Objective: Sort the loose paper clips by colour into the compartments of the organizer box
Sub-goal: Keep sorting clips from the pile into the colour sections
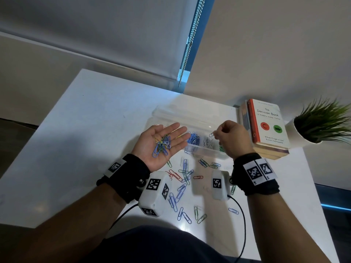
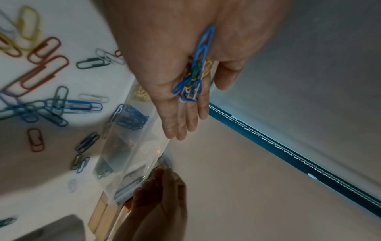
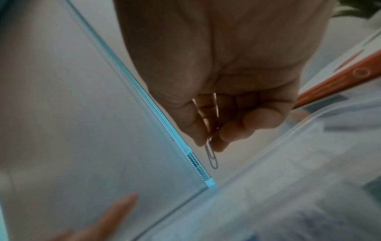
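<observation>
Fingers (image 3: pixel 201 128) of right hand (image 1: pixel 230 138) pinching a white clip (image 3: pixel 212 157) above the organizer box (image 1: pixel 205 151); left hand (image 1: pixel 161 144) flat.

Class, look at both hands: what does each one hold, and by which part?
The right hand pinches a single paper clip by one end, between thumb and fingertips. The left hand lies open, a mixed bunch of clips resting on its palm.

The colour of the single thin wire paper clip (image 3: pixel 212 157) pinched in the right hand (image 3: pixel 218 91) cannot be told, perhaps white. The clear plastic organizer box (image 1: pixel 191 118) is partly hidden behind both hands; its right compartments are blurred.
</observation>
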### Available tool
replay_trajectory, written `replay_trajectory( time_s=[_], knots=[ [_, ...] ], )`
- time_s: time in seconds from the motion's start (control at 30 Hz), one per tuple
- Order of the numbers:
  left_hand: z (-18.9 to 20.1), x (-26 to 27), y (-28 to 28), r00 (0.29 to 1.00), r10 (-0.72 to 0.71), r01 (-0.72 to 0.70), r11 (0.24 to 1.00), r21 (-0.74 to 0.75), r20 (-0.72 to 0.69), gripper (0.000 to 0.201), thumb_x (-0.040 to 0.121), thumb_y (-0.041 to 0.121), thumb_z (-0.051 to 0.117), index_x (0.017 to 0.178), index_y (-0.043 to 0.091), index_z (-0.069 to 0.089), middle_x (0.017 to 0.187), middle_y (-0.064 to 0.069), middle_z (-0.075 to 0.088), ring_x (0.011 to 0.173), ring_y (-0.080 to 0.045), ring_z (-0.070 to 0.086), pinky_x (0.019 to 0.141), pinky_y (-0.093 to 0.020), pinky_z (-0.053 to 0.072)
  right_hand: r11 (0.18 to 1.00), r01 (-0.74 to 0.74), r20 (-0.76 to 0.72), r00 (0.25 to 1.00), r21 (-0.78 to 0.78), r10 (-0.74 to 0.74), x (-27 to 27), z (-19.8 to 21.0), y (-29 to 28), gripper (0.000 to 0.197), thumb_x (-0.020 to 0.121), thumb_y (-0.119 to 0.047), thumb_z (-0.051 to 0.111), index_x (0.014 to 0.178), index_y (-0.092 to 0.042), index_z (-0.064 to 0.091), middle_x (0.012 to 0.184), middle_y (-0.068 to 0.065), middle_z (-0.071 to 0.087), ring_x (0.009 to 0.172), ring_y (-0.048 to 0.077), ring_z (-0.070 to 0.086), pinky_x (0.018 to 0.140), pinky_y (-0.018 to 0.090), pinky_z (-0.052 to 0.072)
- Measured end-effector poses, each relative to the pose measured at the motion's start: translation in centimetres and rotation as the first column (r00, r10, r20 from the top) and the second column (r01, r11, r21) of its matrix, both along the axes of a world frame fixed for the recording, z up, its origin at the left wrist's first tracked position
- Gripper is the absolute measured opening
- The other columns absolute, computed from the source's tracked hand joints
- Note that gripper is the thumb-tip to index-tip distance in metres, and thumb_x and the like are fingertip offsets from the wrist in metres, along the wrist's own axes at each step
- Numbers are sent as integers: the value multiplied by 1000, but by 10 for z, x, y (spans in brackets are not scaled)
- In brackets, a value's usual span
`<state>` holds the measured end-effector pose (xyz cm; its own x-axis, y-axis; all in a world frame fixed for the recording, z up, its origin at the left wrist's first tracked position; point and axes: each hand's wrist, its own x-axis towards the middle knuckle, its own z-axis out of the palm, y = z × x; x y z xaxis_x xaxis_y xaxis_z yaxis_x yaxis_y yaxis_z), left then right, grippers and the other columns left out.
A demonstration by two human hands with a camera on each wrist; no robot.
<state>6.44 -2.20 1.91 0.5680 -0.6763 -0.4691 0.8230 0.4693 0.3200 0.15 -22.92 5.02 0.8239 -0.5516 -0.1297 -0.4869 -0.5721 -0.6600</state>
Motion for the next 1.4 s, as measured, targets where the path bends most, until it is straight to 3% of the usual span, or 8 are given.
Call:
replay_trajectory(
  time_s=[0.3, 0.57, 0.63, 0.73, 0.87, 1.03, 1.27, 1.4],
  knots=[
    [2, 0, 1, 1000, -4, 4, 999, -33, 1, 42, 98, 25, 32, 115, -1, 60, 128, -22, 60, 104, -38, 66, 91, -49, 50, 978, -56, -228, 974, -201, 9, 11, -16, -8, 12, 86, -25, 60, 81, -15, 63, 79, 1, 65, 74, 18, 60, 64, 26, 44],
    [5, -3, -2, 1000, -1, 1, 1000, 1, 1, 43, 98, 25, 31, 120, -1, 58, 124, -23, 62, 105, -36, 65, 100, -47, 44, 948, -304, 42, 950, -92, 309, 5, 19, 52, 6, 80, -26, 71, 84, -23, 68, 70, -8, 62, 65, 5, 55, 59, 17, 40],
    [7, -4, -3, 1000, -4, 3, 999, -42, -12, 46, 98, 25, 29, 118, -3, 60, 109, -22, 68, 90, -33, 68, 91, -44, 52, 901, -426, 42, 902, -77, 430, 7, 22, 70, 12, 79, -19, 71, 91, -22, 72, 73, -10, 63, 67, 4, 54, 65, 19, 41],
    [10, -7, -2, 998, -61, 61, 996, -60, 0, 61, 99, 29, 23, 84, 2, 75, 81, -12, 69, 64, -19, 63, 68, -27, 53, 808, -578, -27, 815, -113, 579, 10, 20, 84, 31, 76, -7, 67, 103, -20, 72, 94, 1, 65, 86, 15, 60, 80, 27, 45],
    [11, -5, 2, 995, -93, 94, 994, -49, 22, 58, 98, 31, 24, 95, 1, 74, 84, -10, 62, 72, -18, 56, 75, -30, 43, 756, -641, -80, 767, -135, 636, 10, 18, 87, 31, 78, -4, 64, 105, -18, 71, 102, 8, 59, 93, 23, 59, 84, 33, 46],
    [15, -9, 1, 995, -88, 90, 994, -62, 38, 63, 99, 28, 24, 71, 4, 74, 60, -6, 52, 55, -17, 50, 60, -26, 50, 778, -621, -47, 784, -97, 619, 10, 22, 85, 13, 74, -2, 67, 83, -11, 67, 92, 9, 61, 86, 23, 59, 80, 38, 46],
    [14, -8, 1, 993, -109, 111, 993, -38, 47, 50, 95, 18, 32, 76, 2, 75, 75, -11, 68, 69, -20, 55, 77, -34, 49, 720, -680, -58, 731, -138, 679, 11, 22, 82, 24, 75, -4, 69, 95, -15, 73, 94, 6, 64, 88, 18, 58, 75, 21, 38],
    [14, -7, 1, 996, -85, 85, 995, -54, 7, 53, 96, 16, 30, 71, 0, 74, 66, -9, 63, 56, -18, 60, 60, -29, 56, 728, -664, -21, 741, -170, 671, 10, 22, 82, 18, 73, 0, 69, 88, -10, 74, 93, 8, 66, 88, 22, 60, 77, 27, 44]
  ],
)
